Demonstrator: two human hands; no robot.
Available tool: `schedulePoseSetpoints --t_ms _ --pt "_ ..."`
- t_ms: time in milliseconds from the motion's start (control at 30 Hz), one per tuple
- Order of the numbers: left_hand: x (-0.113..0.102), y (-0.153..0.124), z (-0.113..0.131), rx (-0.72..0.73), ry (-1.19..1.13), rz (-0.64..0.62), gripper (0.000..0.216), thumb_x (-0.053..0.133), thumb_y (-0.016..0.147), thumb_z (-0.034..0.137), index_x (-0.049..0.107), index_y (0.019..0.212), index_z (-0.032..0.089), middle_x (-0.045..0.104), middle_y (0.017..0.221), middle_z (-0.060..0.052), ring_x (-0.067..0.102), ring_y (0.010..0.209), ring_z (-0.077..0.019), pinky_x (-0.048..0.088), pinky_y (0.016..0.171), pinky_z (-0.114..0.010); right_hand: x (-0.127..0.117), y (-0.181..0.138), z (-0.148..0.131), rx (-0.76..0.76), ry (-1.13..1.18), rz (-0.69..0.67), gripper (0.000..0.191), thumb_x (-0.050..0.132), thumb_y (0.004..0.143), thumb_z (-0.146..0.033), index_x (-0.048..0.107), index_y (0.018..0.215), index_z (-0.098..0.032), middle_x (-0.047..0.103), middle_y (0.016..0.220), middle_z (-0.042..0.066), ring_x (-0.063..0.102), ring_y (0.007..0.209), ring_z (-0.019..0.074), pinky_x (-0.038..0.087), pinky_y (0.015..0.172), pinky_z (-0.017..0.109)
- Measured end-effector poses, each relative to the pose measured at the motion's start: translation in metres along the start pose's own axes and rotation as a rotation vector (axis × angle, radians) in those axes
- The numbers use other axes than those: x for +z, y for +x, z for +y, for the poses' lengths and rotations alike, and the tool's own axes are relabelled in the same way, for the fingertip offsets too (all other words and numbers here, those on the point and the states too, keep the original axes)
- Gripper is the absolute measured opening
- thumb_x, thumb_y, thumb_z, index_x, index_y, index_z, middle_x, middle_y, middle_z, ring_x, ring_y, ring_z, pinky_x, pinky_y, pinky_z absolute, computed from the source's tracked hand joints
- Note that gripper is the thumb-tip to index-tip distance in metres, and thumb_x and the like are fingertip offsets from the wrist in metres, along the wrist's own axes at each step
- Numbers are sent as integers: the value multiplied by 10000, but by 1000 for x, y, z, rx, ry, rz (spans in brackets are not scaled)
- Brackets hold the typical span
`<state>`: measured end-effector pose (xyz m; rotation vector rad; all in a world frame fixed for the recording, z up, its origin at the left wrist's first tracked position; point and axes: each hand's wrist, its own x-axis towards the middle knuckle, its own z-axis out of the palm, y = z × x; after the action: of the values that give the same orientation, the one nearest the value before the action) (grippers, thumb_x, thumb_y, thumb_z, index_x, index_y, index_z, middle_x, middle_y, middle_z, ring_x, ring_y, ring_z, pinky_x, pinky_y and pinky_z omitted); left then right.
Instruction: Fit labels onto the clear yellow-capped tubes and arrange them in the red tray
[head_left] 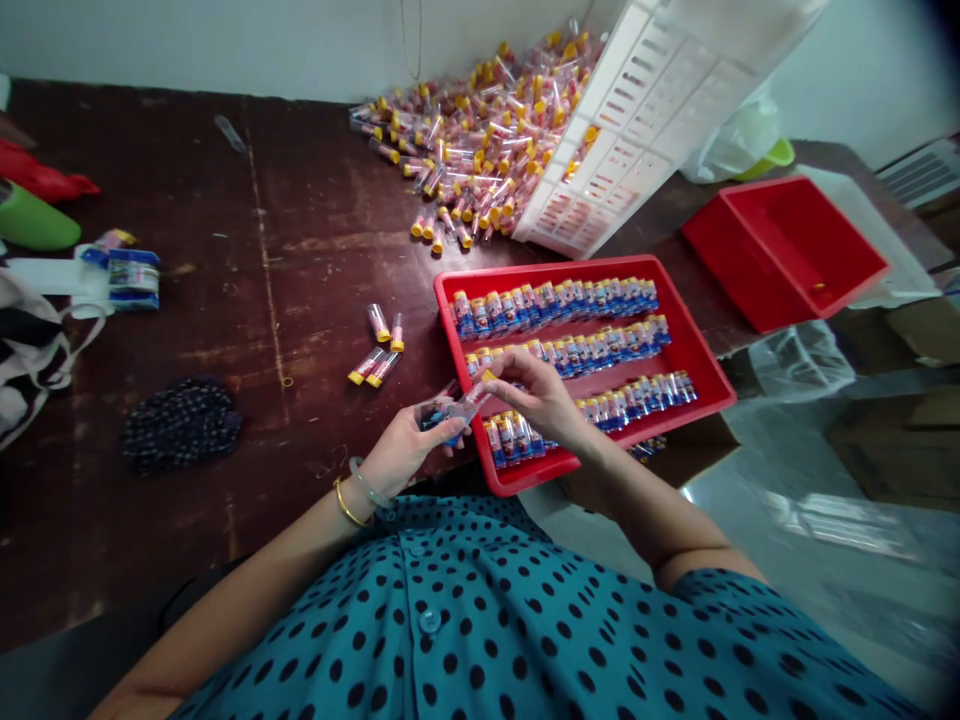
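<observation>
My left hand (409,440), closed in front of my body, grips blue printed plastic pieces (448,430) that look like small sleeves or labels. My right hand (536,392) pinches a clear tube (475,397) near its yellow cap, and the tube's other end reaches my left fingers. Whether it is inside a sleeve I cannot tell. Beneath my right hand is the red tray (574,268), where several rows of yellow-capped tubes (607,355) with blue printed wraps stand. Several unwrapped tubes with yellow caps (377,358) lie on the table left of the tray.
A large heap of yellow-capped tubes (480,140) lies by the wall, against a tilted white basket (607,130). A red bin (780,250) sits at right. At left are a tape dispenser (120,275) and a dark dotted cloth (180,422) on the brown table (172,200).
</observation>
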<state>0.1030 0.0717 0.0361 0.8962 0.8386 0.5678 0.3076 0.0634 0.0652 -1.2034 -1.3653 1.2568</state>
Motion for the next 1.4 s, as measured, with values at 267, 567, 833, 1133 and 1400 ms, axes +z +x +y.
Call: schedulePoseSetpoints --t_ms 267,567,833,1133,1400 --pt "6 -3 -3 -22 -148 -13 243 784 740 339 689 858 149 628 783 -7 575 674 -129 464 579 -240 31 -30 16 -70 -135 130 140 700 849 -330 654 920 -218 721 1051 53 660 1046 211 483 973 380" --pt "12 -2 1 -31 -120 -16 264 776 750 343 713 934 163 666 823 -16 598 695 -139 500 605 -248 30 -32 16 -38 -53 137 171 717 831 -356 654 903 -214 711 1068 63 650 1053 215 470 981 386" --pt "0 -1 0 -175 -139 51 266 738 774 374 721 936 164 693 849 -49 641 740 -168 540 628 -256 -144 -37 11 74 -572 547 360 530 935 -318 439 1274 -237 623 1147 65 607 912 110 480 791 215" --pt "-19 -8 -6 -133 -123 99 304 767 747 348 716 986 168 700 816 -37 640 727 -160 543 624 -247 -201 -82 42 463 -889 447 197 749 712 -177 670 890 -152 696 774 82 613 677 193 465 695 330" --pt "-40 -22 -15 -51 -89 234 270 801 708 322 705 870 129 701 706 -37 655 641 -164 473 470 -208 -22 26 13 -197 -870 -315 166 522 942 -237 630 1052 -175 690 1034 89 625 969 197 470 867 326"
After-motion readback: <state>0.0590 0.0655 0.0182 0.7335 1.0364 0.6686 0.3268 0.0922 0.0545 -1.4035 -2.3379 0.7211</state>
